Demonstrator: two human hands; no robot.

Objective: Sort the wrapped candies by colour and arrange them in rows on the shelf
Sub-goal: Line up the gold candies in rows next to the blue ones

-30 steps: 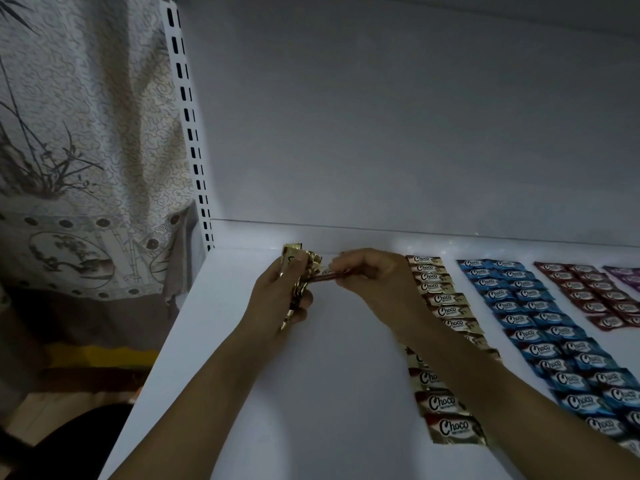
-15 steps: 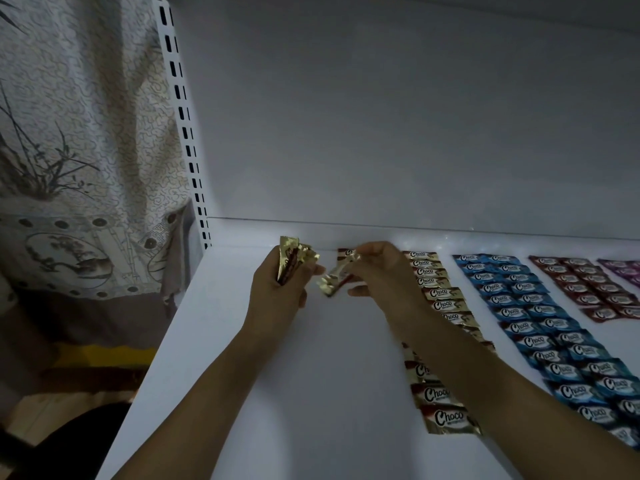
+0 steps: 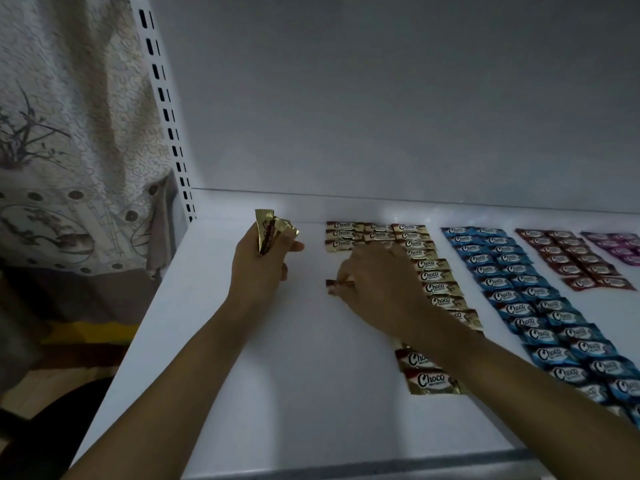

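Note:
My left hand (image 3: 261, 263) is closed around a small bunch of gold candies (image 3: 272, 230) that stick up above the fingers. My right hand (image 3: 375, 285) lies low on the white shelf (image 3: 242, 358) with its fingertips on one gold candy (image 3: 337, 286), just below the short left gold row (image 3: 343, 234). More gold candies (image 3: 434, 287) run in rows toward me, partly hidden by my right forearm. To the right lie rows of blue candies (image 3: 519, 296), dark red candies (image 3: 575, 259) and purple candies (image 3: 620, 245).
The shelf's white back wall (image 3: 381, 116) rises behind the rows. A slotted white upright (image 3: 166, 109) marks the shelf's left end, with a patterned curtain (image 3: 69, 133) beyond it. The shelf's front edge (image 3: 346, 469) runs along the bottom.
My right hand drew one gold candy from the bunch in my left hand, carried it right and down, and now presses it on the shelf below the left gold row.

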